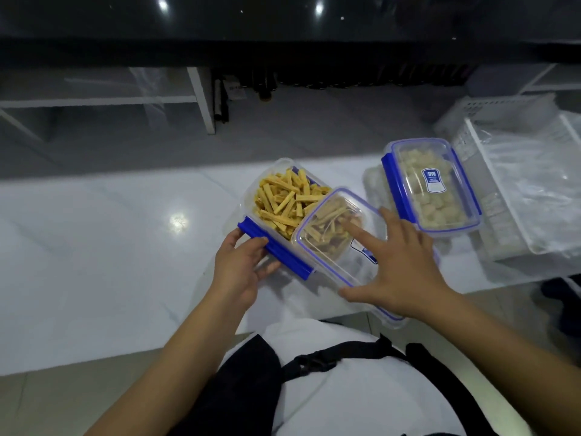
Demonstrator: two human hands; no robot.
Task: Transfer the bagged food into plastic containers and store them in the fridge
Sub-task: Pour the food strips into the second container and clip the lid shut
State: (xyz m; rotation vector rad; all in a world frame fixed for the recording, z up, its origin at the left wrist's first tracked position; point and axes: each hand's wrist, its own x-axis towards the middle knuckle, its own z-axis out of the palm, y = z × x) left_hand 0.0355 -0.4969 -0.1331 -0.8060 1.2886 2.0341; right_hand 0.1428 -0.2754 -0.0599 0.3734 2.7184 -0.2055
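A clear plastic container [256,190] full of yellow food sticks [286,199] sits on the white counter. Its clear lid with blue rim [327,247] lies tilted across the container's near half, covering part of the sticks. My left hand [242,269] grips the lid's blue side clip [276,250] at the near left. My right hand [399,262] lies flat on the lid, fingers spread. To the right, a second container [430,184] of pale round pieces is closed, its blue clips down, resting on other clear packaging.
A white counter [110,247] runs across the view. At right stands a white plastic basket [490,121] with a clear tray and plastic bags [534,184]. Behind the counter is a dark floor, white shelving [201,99] and several dark bottles [264,86].
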